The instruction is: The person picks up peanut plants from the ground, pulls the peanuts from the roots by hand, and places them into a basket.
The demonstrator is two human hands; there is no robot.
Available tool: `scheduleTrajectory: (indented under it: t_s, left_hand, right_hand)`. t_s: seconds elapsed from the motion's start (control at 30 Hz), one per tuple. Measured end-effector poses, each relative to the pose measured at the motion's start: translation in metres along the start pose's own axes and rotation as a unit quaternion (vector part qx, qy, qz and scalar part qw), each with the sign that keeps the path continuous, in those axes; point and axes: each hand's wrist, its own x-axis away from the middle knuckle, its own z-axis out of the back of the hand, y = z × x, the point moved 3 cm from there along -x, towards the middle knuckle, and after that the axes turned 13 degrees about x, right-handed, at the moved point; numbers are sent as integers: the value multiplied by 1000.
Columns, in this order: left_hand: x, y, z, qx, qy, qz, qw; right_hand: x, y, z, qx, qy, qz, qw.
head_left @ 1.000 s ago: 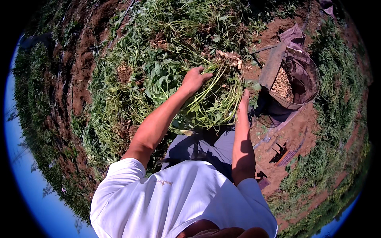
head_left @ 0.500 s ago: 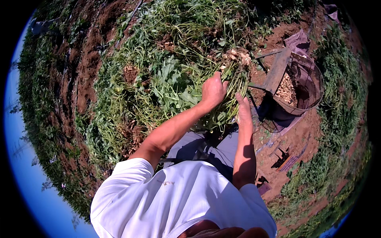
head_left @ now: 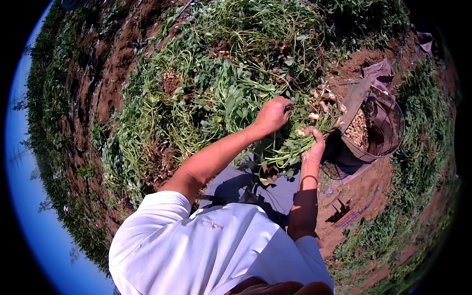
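Observation:
A bunch of peanut plants (head_left: 290,150) lies over my lap, its leafy end toward me and its cluster of peanut pods (head_left: 324,102) pointing away, near the basket. My right hand (head_left: 314,146) is closed round the stems below the pods, thumb uppermost. To the left of the bunch is my left hand (head_left: 274,115), its fingers curled together close to the stems; whatever they may hold is hidden. Beside the pods, a board (head_left: 355,100) slants against the rim of a round mesh basket (head_left: 393,123). Loose picked peanuts (head_left: 358,130) lie inside it.
A broad heap of pulled peanut plants (head_left: 196,108) spreads ahead and to my left, with pods and soil showing among the roots. Bare reddish soil (head_left: 364,196) lies to the right. Dark cloth (head_left: 379,73) hangs at the basket's far side. Green rows border both sides.
My right hand has gone from lying partly open along the stems to gripping them. The pod end has swung right, nearer the board, while my left hand has come off the main bunch.

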Motion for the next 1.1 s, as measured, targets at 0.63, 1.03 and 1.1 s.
scheduleTrajectory:
  t_s: [0.63, 1.03, 1.1]
  left_hand:
    - [-3, -7, -100, 298, -468, 189, 810]
    - [14, -17, -61, 14, -294, 177, 939]
    - [15, -22, -57, -15, -265, 156, 951]
  right_hand:
    - [16, -18, 39, -322, -209, 74, 921]
    - [3, 8, 1, -72, -1, -94, 993]
    - [3, 10, 14, 74, 22, -72, 994]
